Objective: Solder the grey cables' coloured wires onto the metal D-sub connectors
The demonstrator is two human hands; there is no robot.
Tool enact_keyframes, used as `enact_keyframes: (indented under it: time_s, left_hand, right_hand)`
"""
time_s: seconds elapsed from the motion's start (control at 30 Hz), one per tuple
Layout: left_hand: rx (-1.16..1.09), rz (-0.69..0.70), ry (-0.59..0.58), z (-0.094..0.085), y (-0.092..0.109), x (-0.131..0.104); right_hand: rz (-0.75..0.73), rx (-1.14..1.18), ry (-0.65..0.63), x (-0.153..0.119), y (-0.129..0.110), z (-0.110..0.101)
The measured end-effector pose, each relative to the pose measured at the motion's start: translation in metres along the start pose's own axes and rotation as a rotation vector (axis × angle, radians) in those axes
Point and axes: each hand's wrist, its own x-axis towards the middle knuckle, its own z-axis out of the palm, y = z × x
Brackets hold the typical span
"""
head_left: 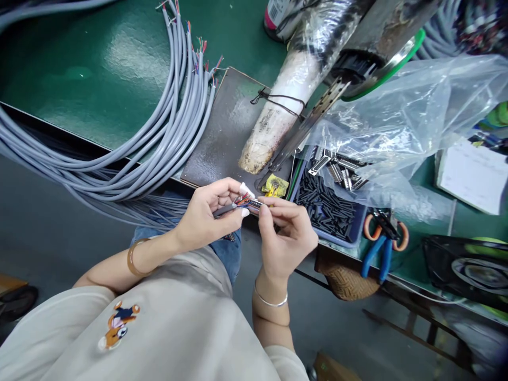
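My left hand [210,214], with white coverings on the thumb and a fingertip, holds the end of a grey cable [224,210]. Thin coloured wires [241,201] fan out from that end. My right hand [283,227] pinches a small metal connector [254,204], and the wires reach its near side. Both hands almost meet in front of my body, just off the table's front edge. Just beyond them lies a crumpled yellow piece [274,186]. Whether each wire is joined to the connector is too small to tell.
Many grey cables [159,143] curve over the table's left. A white wrapped cylinder [273,111] slants above a dark board [222,124]. At right are a blue tray [349,242] of black tubes and connectors, a plastic bag [416,116], blue-handled pliers [379,254] and a paper pad [474,174].
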Motion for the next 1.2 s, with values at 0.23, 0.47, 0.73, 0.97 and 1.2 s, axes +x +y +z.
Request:
enact_keyframes:
  time_s: [0.23, 0.47, 0.73, 0.97, 1.2]
  left_hand:
    - [-0.144, -0.079, -0.054, -0.006, 0.004, -0.003]
    - [-0.042, -0.003, -0.125, -0.009, -0.003, -0.011]
    - [-0.059, 0.011, -0.057, -0.010, 0.000, -0.008]
    - [-0.019, 0.047, -0.018, -0.008, -0.001, -0.004]
    - [0.150, 0.144, 0.138, 0.004, -0.014, -0.001]
  right_hand:
    - [-0.163, -0.028, 0.008, -0.003, -0.008, -0.009]
    - [-0.135, 0.083, -0.093, -0.006, -0.008, 0.000]
    - [-0.082, 0.123, 0.172, -0.004, -0.004, -0.005]
    - [-0.244, -0.127, 0.081, -0.012, 0.004, 0.006]
    - [-0.237, -0.119, 0.113, -0.005, 0.007, 0.013]
